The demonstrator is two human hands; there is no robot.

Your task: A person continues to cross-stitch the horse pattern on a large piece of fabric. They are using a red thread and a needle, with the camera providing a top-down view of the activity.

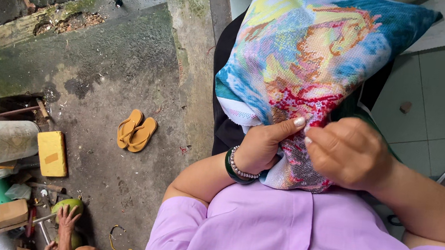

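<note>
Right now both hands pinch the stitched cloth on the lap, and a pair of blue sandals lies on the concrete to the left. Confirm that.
Not quite: the sandals are orange-yellow, not blue, as the head view shows. The rest holds: the left hand and right hand pinch the cloth on the lap, and the sandals lie on the concrete to the left.

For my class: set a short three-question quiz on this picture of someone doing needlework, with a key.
1. True or false: both hands touch the embroidered cloth.
2. Which wrist wears bracelets? A left, B right.
3. What lies on the concrete ground beside the step?

Key: 1 true: left hand and right hand pinch it together. 2 A: a dark bangle and bead bracelet. 3 A pair of yellow sandals.
</note>
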